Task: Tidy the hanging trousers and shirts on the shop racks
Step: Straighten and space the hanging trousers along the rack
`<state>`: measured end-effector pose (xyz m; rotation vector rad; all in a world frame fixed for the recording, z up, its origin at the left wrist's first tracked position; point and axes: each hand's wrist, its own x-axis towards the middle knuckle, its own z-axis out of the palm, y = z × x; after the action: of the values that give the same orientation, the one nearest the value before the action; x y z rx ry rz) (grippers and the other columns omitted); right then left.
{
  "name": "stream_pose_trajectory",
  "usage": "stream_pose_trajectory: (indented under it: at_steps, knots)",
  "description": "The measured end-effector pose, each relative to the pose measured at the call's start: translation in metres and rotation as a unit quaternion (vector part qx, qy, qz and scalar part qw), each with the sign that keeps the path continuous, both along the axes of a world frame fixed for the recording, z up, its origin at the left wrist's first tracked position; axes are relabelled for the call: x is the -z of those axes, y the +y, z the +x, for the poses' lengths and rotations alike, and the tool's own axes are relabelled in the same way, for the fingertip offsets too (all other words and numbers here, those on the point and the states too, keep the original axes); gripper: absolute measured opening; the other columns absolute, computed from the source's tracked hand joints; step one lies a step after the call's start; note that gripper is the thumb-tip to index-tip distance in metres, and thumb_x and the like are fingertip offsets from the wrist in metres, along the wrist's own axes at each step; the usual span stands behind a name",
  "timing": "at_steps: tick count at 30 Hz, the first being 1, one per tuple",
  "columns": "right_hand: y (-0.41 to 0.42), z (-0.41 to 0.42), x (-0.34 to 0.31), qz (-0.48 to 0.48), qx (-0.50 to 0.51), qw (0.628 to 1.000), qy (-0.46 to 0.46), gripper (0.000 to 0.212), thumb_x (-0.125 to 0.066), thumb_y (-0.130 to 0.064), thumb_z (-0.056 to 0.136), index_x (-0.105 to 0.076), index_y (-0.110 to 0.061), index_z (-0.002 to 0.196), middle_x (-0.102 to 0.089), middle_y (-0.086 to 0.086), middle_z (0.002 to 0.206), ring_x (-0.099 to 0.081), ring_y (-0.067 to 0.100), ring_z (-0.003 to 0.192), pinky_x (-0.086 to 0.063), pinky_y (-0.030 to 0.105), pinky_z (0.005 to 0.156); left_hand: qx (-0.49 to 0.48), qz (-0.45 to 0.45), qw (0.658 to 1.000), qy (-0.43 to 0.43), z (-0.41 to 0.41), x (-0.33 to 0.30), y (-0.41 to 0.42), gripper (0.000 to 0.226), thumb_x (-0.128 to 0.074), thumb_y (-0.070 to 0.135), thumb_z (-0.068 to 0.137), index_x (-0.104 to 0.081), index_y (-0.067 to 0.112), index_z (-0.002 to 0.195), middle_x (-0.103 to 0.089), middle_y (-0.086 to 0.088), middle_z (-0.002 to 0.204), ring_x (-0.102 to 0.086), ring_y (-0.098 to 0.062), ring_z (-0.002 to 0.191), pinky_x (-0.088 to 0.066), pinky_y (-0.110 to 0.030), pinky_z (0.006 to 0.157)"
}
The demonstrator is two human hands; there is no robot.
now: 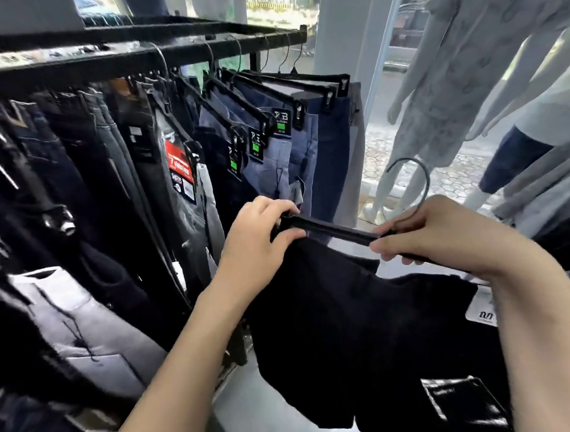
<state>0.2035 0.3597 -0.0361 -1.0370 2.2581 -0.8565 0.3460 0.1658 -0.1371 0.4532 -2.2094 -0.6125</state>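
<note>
A black clip hanger (335, 230) with a wire hook is held off the rack in front of me. Dark shorts (366, 337) hang from it, with a white tag at their right edge. My left hand (258, 240) pinches the hanger's left clip end. My right hand (443, 230) grips the hanger near its hook. Behind stands a black metal rack (136, 55) carrying several trousers and jeans (273, 143) on clip hangers, blue ones to the right, dark ones to the left.
Mannequins in pale clothes (486, 56) stand at the right by a shop window. A white pillar (350, 40) rises behind the rack's right end. Grey floor (264, 405) shows below the shorts. More dark garments (50, 294) crowd the left side.
</note>
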Motion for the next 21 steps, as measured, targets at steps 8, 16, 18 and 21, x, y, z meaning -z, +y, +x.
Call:
stream_pose_trajectory:
  at_steps: [8, 16, 18, 21]
  knots:
    - [-0.056, 0.031, -0.024, -0.034, -0.165, 0.985, 0.042, 0.034, -0.076, -0.026, 0.082, -0.073, 0.006, 0.093, -0.074, 0.003, 0.073, -0.06, -0.011, 0.062, -0.052, 0.022, 0.066, -0.123, -0.015, 0.99, 0.064, 0.065, -0.035, -0.021, 0.036, -0.073, 0.013, 0.081, -0.063, 0.021, 0.114, -0.054, 0.005, 0.103, -0.047, -0.007, 0.092, -0.04, -0.025, 0.091]
    - [-0.082, 0.05, -0.007, -0.026, -0.201, 0.979, 0.01, 0.023, -0.073, -0.024, 0.086, -0.076, -0.002, 0.079, -0.071, -0.019, 0.073, -0.056, -0.001, 0.053, -0.043, 0.011, 0.055, -0.309, 0.374, 0.842, 0.238, 0.077, -0.039, -0.043, 0.035, -0.04, 0.035, 0.095, -0.048, 0.024, 0.127, -0.051, 0.002, 0.124, -0.046, -0.018, 0.116, -0.032, -0.029, 0.095]
    - [-0.083, 0.046, -0.002, -0.018, -0.205, 0.979, 0.01, 0.023, -0.073, -0.026, 0.086, -0.076, -0.003, 0.092, -0.067, -0.025, 0.067, -0.059, 0.003, 0.056, -0.048, 0.013, 0.059, -0.295, 0.432, 0.829, 0.197, 0.07, -0.039, -0.047, 0.037, -0.032, 0.046, 0.095, -0.054, 0.029, 0.119, -0.059, 0.005, 0.111, -0.05, -0.02, 0.108, -0.035, -0.034, 0.09]
    - [-0.082, 0.035, -0.004, -0.017, -0.204, 0.979, 0.004, 0.027, -0.074, -0.025, 0.085, -0.075, 0.002, 0.085, -0.069, -0.027, 0.077, -0.063, 0.005, 0.059, -0.05, 0.017, 0.062, -0.264, 0.443, 0.842, 0.162, 0.065, -0.042, -0.052, 0.049, -0.026, 0.058, 0.087, -0.067, 0.033, 0.097, -0.068, 0.003, 0.103, -0.057, -0.023, 0.107, -0.04, -0.042, 0.101]
